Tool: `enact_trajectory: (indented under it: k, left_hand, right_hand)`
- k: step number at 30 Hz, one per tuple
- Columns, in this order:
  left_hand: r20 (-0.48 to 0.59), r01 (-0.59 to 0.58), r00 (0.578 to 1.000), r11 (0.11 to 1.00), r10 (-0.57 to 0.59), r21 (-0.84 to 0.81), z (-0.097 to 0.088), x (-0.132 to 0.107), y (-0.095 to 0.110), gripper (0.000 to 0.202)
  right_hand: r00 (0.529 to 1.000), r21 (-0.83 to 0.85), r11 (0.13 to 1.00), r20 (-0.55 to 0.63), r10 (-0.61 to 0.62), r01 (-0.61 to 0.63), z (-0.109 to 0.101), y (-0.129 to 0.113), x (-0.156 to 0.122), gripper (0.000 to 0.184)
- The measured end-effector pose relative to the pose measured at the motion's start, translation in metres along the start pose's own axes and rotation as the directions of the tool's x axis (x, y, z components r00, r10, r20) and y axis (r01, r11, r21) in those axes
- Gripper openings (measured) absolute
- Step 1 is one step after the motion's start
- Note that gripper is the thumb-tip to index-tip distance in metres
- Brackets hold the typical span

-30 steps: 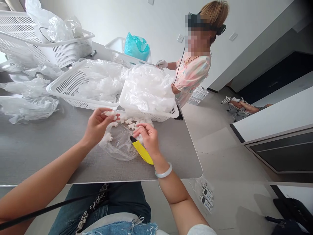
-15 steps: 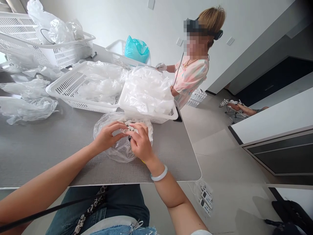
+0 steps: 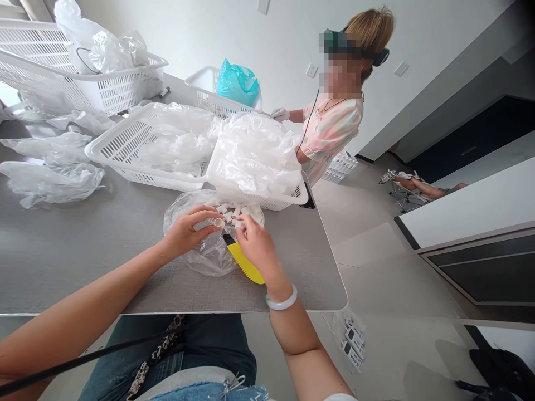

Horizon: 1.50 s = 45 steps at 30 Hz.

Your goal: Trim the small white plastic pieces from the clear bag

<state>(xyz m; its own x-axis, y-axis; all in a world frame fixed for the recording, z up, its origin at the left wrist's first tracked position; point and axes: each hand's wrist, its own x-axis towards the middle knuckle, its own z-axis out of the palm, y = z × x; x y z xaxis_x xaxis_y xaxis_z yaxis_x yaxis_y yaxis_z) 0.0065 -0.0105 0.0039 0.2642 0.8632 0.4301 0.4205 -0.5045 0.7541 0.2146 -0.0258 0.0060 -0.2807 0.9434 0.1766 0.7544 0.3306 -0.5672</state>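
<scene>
White fittings (image 3: 229, 213), pinched in hands (image 3: 184, 234), above clear bag (image 3: 209, 259)

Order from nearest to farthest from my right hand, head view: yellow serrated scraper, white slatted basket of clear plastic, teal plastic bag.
From the right hand:
1. Yellow serrated scraper, just below it.
2. White slatted basket of clear plastic, ahead.
3. Teal plastic bag, in a white basket behind.
</scene>
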Motion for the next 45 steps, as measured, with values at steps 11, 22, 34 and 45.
enact_trajectory:
  k: [11,22,34,45]
  left_hand:
    - [-0.020,0.038,0.999,0.999,-0.038,-0.002,0.000,0.001,0.001,0.037]
    - [-0.038,0.061,0.997,0.997,-0.060,0.038,0.002,0.001,-0.002,0.035]
    - [0.046,-0.143,0.990,0.973,0.136,0.182,-0.002,0.004,-0.012,0.029]
    - [0.012,0.110,0.994,0.991,-0.110,-0.071,0.000,0.000,0.002,0.034]
  right_hand:
    - [0.976,0.026,1.000,0.217,-0.008,0.003,-0.004,0.018,-0.004,0.035]
    - [0.991,0.050,0.993,0.064,-0.114,0.111,-0.025,-0.008,-0.004,0.031]
    - [0.990,-0.228,0.965,0.080,-0.115,0.131,-0.002,-0.014,-0.005,0.033]
    - [0.990,-0.072,0.989,0.054,-0.128,0.131,-0.003,-0.013,-0.005,0.029]
